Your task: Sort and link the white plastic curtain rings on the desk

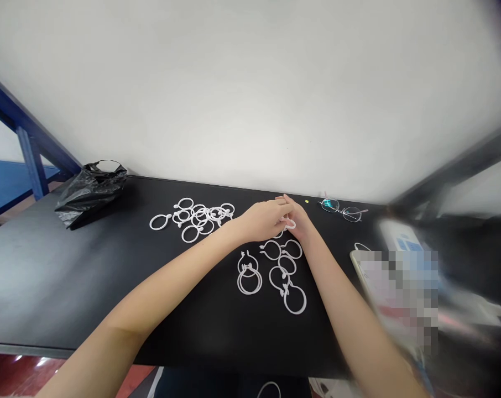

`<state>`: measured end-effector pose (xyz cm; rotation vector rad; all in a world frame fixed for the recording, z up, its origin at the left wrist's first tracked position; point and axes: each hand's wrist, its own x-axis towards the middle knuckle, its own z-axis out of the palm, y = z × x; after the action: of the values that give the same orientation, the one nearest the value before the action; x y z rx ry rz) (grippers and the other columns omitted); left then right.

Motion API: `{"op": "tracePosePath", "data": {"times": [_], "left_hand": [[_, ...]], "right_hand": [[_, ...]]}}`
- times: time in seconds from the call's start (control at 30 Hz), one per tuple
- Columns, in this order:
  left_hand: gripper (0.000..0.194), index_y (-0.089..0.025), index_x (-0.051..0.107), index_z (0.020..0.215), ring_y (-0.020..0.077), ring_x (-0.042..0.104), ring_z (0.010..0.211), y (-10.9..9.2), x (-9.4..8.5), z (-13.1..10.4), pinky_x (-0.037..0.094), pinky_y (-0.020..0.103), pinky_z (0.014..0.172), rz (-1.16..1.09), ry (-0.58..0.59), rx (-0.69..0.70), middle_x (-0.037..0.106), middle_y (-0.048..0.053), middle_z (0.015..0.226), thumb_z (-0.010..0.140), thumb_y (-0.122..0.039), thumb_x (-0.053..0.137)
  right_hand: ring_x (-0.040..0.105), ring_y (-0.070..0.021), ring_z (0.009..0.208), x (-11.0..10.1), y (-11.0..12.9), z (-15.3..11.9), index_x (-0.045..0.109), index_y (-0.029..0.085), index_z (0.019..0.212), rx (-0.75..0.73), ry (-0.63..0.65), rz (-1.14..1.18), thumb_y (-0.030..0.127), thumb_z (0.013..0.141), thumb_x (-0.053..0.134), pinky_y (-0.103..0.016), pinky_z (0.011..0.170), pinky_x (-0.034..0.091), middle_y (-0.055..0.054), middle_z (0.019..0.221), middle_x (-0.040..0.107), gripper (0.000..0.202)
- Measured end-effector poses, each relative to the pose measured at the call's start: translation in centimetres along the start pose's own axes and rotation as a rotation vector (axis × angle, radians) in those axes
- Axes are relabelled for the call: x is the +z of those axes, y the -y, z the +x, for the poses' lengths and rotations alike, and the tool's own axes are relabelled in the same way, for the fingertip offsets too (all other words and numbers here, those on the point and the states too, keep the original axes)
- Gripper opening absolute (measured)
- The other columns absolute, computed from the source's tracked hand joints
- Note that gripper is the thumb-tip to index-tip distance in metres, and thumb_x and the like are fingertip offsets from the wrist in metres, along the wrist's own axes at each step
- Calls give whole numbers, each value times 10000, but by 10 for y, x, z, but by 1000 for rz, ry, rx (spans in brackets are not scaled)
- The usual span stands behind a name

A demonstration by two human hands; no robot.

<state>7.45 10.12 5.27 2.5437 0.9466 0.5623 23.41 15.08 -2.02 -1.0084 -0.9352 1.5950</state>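
My left hand (266, 220) and my right hand (299, 216) meet over the far middle of the black table. A small white plastic ring (290, 224) shows between them, and both hands look closed on it; the left hand hides part of it and most of the fingertips. Just below my hands lie several loose white rings (272, 250) with small clasp ends, some unfastened and overlapping. Nearer the front, a little group of similar rings (249, 281) lies stacked together. Left of my left hand spreads a larger pile of white rings (199, 215).
On the table's far left sits a crumpled black plastic bag (93, 190). Eyeglasses (340, 210) rest at the back right. A phone-like object (362, 271), partly blurred out, and a white-and-blue packet (400, 236) lie at the right. A white wall rises behind the black table (88, 287).
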Motion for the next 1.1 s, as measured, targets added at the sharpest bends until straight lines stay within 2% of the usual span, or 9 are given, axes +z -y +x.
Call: {"op": "tracePosePath", "data": {"times": [0.17, 0.27, 0.43, 0.67, 0.9, 0.97, 1.1], "left_hand": [[146, -180, 578, 947, 154, 596, 816, -2, 0, 1, 453, 282, 710, -21, 18, 5, 640, 41, 1011, 894, -145, 447], [178, -178, 584, 962, 156, 601, 827, -4, -3, 1, 453, 284, 713, -23, 5, 5, 641, 46, 1046, 887, -118, 433], [273, -189, 577, 1059, 156, 592, 815, -6, -8, -1, 455, 300, 703, 13, -46, 9, 599, 63, 1116, 902, -112, 368], [341, -197, 488, 1221, 174, 613, 819, -1, -4, -2, 471, 319, 685, 96, 34, -18, 532, 95, 1229, 917, -130, 349], [430, -177, 434, 1311, 193, 636, 815, -1, -5, -3, 479, 338, 686, 154, 69, -43, 506, 123, 1311, 893, -110, 356], [402, -181, 501, 1258, 195, 639, 820, -1, -6, -2, 478, 338, 690, 159, 86, -39, 525, 120, 1300, 892, -108, 352], [314, -179, 651, 928, 202, 638, 857, 0, -6, 0, 470, 329, 719, 131, 142, -2, 636, 89, 1113, 861, -79, 362]], "right_hand": [[486, -97, 455, 0, 1, 1, 686, 167, 842, 33, -51, 9, 478, 704, 764, -236, 430, 378, 39, 531, 558, 349], [507, -105, 485, 2, 3, -2, 681, 171, 804, 24, 0, 46, 458, 691, 777, -243, 453, 411, 38, 549, 566, 323], [578, -133, 636, 3, 3, -6, 636, 195, 675, -79, 73, 99, 368, 679, 807, -256, 573, 493, 16, 658, 625, 243], [631, -156, 753, 1, 0, -3, 643, 193, 757, -44, 81, 89, 362, 744, 754, -266, 668, 510, -7, 750, 671, 203], [640, -150, 742, 1, 0, -1, 653, 195, 763, -30, 83, 111, 393, 751, 743, -262, 650, 500, 9, 730, 677, 217], [632, -143, 706, 1, 1, -2, 666, 192, 763, -14, 61, 118, 384, 747, 750, -250, 623, 496, 7, 707, 678, 210], [630, -141, 644, 3, 3, -2, 689, 181, 784, 47, -34, 104, 384, 773, 732, -247, 586, 498, -13, 676, 693, 208]]}}
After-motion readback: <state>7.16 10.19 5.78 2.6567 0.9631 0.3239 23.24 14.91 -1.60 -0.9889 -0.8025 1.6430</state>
